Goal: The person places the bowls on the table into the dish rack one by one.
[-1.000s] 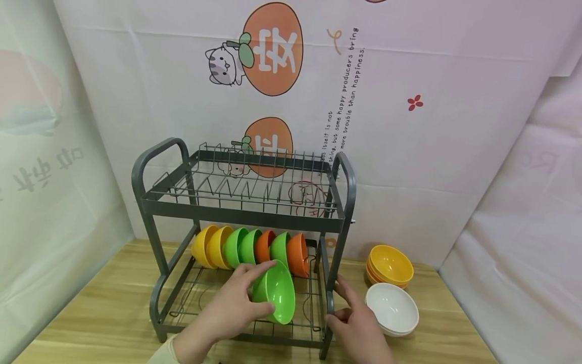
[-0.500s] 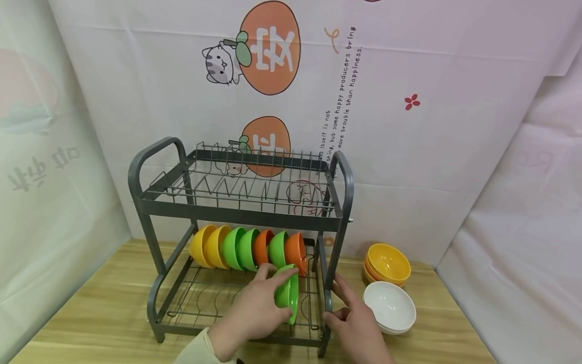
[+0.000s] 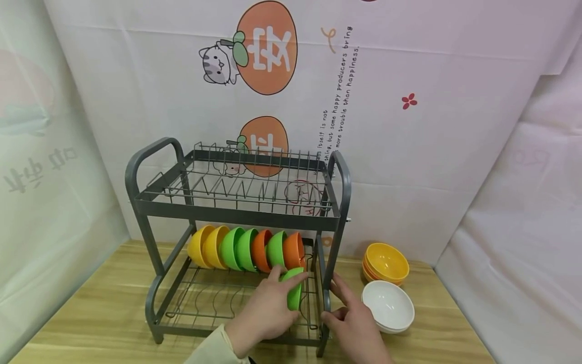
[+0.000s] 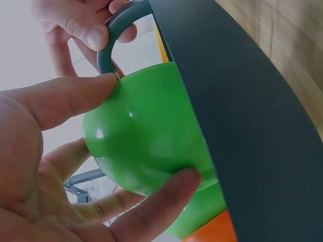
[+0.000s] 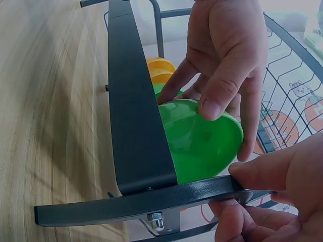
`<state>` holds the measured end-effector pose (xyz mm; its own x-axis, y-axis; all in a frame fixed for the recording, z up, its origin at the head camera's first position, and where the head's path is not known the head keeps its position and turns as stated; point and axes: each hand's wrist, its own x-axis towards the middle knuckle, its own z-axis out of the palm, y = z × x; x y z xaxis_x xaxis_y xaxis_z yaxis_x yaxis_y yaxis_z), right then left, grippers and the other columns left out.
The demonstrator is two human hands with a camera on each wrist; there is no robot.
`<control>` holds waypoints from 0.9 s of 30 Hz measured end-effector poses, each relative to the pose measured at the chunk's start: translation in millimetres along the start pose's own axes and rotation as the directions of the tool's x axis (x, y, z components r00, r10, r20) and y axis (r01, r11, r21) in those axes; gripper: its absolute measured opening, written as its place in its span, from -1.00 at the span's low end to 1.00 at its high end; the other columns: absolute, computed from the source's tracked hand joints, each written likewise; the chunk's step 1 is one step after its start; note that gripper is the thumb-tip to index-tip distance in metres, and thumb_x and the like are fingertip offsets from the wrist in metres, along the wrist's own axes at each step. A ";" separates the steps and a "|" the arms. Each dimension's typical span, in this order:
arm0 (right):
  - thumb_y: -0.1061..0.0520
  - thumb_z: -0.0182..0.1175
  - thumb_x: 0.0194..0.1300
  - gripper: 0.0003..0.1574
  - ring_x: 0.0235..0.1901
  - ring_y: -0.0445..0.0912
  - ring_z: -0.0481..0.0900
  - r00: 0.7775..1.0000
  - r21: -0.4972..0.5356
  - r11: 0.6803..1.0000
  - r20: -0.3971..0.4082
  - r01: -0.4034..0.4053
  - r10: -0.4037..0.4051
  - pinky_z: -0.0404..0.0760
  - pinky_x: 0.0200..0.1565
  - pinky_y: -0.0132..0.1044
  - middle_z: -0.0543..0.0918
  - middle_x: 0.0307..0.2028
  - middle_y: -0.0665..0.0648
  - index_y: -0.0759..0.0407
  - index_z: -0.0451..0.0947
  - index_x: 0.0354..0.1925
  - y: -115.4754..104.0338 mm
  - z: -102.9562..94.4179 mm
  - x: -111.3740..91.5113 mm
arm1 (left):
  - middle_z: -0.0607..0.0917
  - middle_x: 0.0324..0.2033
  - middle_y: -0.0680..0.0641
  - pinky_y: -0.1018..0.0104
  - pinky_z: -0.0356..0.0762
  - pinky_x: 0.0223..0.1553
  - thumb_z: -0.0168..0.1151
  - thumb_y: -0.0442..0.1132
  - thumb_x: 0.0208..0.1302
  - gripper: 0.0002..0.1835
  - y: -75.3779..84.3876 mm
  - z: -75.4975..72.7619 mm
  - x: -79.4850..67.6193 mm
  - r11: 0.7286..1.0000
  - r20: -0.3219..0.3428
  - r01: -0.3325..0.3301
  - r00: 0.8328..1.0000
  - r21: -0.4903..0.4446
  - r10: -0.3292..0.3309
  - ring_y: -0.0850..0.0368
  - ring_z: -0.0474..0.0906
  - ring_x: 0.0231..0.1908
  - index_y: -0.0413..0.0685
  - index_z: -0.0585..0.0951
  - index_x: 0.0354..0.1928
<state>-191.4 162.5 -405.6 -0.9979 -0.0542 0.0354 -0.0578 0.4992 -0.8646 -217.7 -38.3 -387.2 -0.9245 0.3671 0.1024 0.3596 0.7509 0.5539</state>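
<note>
My left hand (image 3: 268,308) grips a green bowl (image 4: 146,126) by its outside, thumb at one side of the rim and fingers spread over the curved wall. The bowl stands on edge inside the lower tier of a dark grey dish rack (image 3: 241,215), near its front right. In the right wrist view the bowl's hollow side faces the rack's right end. My right hand (image 3: 356,323) pinches the rack's right-hand frame post between thumb and fingers. Behind the held bowl, a row of yellow, green and orange bowls (image 3: 236,247) leans along the back of the lower tier.
Right of the rack, a white bowl (image 3: 388,306) sits on the wooden table (image 3: 436,323), with a stack of yellow and orange bowls (image 3: 386,263) behind it. The upper tier (image 3: 245,177) has wire dividers. A printed white cloth (image 3: 409,177) hangs behind everything.
My left hand has moved right with the green bowl and turned it, so its hollow side no longer faces the head camera. My right hand keeps its hold on the rack post.
</note>
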 end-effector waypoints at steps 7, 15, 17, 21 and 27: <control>0.28 0.39 0.22 0.06 -0.40 -0.11 0.59 1.000 -0.019 1.000 -0.001 -0.010 0.010 0.60 -0.37 -0.22 0.41 0.33 0.32 0.01 0.11 0.55 -0.6 -0.2 0.6 | 0.31 0.30 -0.21 0.07 0.58 -0.29 0.54 -0.10 0.05 -0.16 0.6 3.6 2.9 0.999 -0.001 0.018 1.000 -0.035 -0.018 -0.15 0.54 -0.08 0.51 0.41 0.40; 0.28 0.39 0.21 0.07 -0.40 -0.11 0.59 1.000 -0.026 1.000 0.000 -0.018 0.018 0.60 -0.35 -0.21 0.42 0.32 0.31 0.03 0.11 0.55 -2.1 -0.6 1.3 | 0.30 0.28 -0.22 0.13 0.53 -0.41 0.54 -0.09 0.04 -0.16 1.1 5.3 4.1 0.997 0.001 0.043 0.999 -0.070 -0.043 -0.03 0.53 -0.22 0.50 0.41 0.40; 0.28 0.39 0.21 0.07 -0.40 -0.11 0.59 1.000 -0.028 0.999 -0.002 -0.020 0.020 0.59 -0.35 -0.21 0.43 0.33 0.31 0.03 0.10 0.55 -2.5 -0.6 1.3 | 0.29 0.27 -0.25 0.14 0.50 -0.45 0.53 -0.10 0.05 -0.16 1.4 5.8 3.7 0.994 0.001 0.054 0.999 -0.092 -0.054 0.01 0.52 -0.31 0.47 0.40 0.41; 0.29 0.39 0.21 0.07 -0.40 -0.11 0.59 1.000 -0.028 1.000 -0.003 -0.015 0.015 0.59 -0.35 -0.21 0.43 0.32 0.31 0.03 0.11 0.55 -1.9 0.0 1.6 | 0.28 0.24 -0.30 0.16 0.46 -0.48 0.51 -0.13 0.07 -0.15 0.6 8.5 1.9 0.984 0.001 0.080 0.997 -0.161 -0.081 0.07 0.47 -0.43 0.37 0.38 0.44; 0.28 0.40 0.21 0.07 -0.40 -0.10 0.58 1.000 -0.026 1.000 -0.002 -0.015 0.015 0.59 -0.34 -0.21 0.43 0.32 0.31 0.02 0.11 0.55 -0.6 0.3 2.5 | 0.24 0.26 -0.30 0.20 0.44 -0.51 0.48 -0.18 0.09 -0.13 -2.1 13.6 -1.3 0.960 -0.011 0.094 0.995 -0.265 -0.101 0.09 0.45 -0.50 0.38 0.35 0.46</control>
<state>-193.8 161.8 -405.2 -0.9987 -0.0453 0.0236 -0.0438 0.5221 -0.8517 -215.5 -32.8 -399.7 -0.9574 0.2834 0.0553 0.2244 0.6094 0.7604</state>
